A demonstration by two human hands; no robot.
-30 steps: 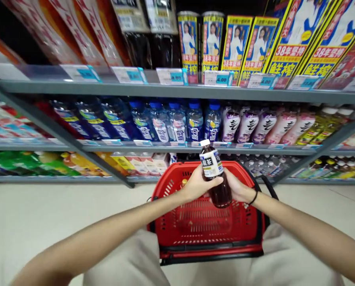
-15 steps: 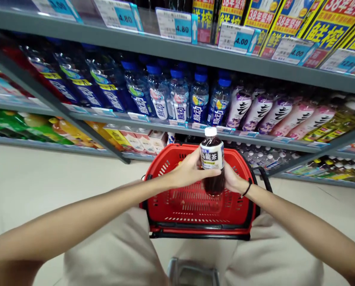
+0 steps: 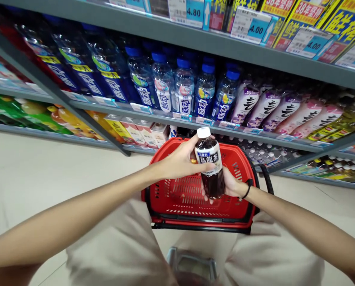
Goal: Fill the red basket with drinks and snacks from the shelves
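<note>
Light trousers are seen nearest; beyond them a dark bottle with a white cap is held over a red basket, slightly tilted; its middle is gripped by the left hand, the thumb laid across the label; its lower part is clasped from behind by the right hand, whose fingertips show past its edge; a black band is worn on the right wrist; farther off, blue-capped bottles and purple and pink bottles are lined up on a grey shelf.
</note>
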